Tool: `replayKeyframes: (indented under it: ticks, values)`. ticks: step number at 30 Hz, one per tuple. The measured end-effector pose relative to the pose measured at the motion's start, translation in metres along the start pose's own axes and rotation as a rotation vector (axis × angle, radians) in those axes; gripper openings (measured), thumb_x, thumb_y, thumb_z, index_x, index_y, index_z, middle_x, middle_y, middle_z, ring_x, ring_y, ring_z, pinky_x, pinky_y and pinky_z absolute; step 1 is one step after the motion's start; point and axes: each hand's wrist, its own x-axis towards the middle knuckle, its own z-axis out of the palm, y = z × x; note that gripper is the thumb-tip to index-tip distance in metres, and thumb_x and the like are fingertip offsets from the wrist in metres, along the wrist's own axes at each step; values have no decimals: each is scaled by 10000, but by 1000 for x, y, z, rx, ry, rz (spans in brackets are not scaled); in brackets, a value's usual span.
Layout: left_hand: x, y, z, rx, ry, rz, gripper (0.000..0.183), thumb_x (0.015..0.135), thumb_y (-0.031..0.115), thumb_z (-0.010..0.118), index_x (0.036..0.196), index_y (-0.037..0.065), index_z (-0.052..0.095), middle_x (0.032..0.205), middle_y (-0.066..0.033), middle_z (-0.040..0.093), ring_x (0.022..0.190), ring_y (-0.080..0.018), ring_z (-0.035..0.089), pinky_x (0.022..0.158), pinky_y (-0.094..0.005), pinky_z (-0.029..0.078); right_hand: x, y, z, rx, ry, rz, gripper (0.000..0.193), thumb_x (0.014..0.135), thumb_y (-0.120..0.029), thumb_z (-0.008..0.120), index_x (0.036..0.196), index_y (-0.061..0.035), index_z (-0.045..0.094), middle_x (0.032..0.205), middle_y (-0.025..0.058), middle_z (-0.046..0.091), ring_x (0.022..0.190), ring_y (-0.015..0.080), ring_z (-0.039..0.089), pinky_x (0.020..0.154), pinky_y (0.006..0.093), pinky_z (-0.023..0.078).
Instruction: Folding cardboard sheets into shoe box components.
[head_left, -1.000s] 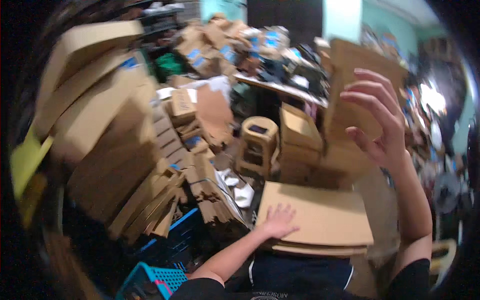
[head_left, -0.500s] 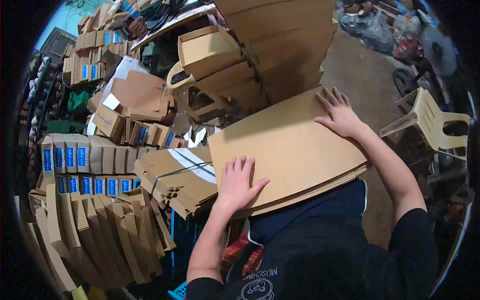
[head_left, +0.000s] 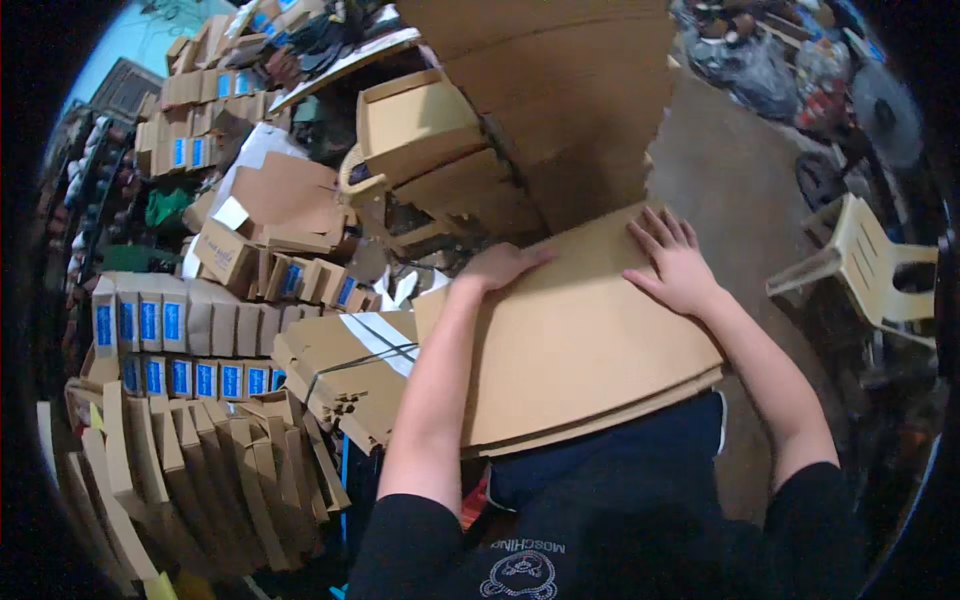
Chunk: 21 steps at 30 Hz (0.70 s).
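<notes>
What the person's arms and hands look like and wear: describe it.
The left hand and right hand wear no gloves, and no ring, watch or bracelet shows. The forearms are bare below short, plain black sleeves.

Indoor lt, dim twd rim; cardboard sheets (head_left: pixel 590 345) fairly brt; edges bent, corners blk.

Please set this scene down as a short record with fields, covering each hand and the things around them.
Left hand: at the far left edge of the cardboard sheets
Right hand: spread on the top sheet, toward its right side
Sheets: stacked in front of the person
To the left: tied cardboard bundle, blue-labelled boxes
To the right: cream plastic chair
Beyond: open-topped box
</notes>
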Motion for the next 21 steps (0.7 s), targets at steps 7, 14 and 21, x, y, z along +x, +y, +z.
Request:
replayKeyframes:
  ticks: [7, 14, 21]
  values:
    - [-6, 16, 27, 60, -86, 45, 1024, 797, 945, 568, 1171, 25, 817, 1132, -233, 792, 1075, -384, 754, 958, -432, 573, 28, -25, -56, -185, -208, -71, 872, 967, -681, 627, 1525, -14, 561, 1672, 267, 393, 1600, 460, 270, 1316, 615, 174]
    - [-20, 26, 29, 126, -4, 38, 1101, 755, 987, 556, 1155, -7, 808, 1121, -261, 785, 1067, -432, 753, 967, -463, 581, 120, -53, -28, 10, -321, -152, 922, 969, -811, 502, 1379, -9, 698, 1429, 236, 665, 1385, 405, 583, 1219, 499, 394]
    - [-39, 16, 37, 112, 65, 78, 1168, 757, 1022, 503, 1116, -49, 803, 1124, -289, 771, 1063, -424, 750, 969, -472, 585, 111, -58, -6, -14, -595, 8, 1064, 856, -977, 429, 887, 4, 841, 966, 244, 794, 1059, 387, 759, 980, 454, 573]
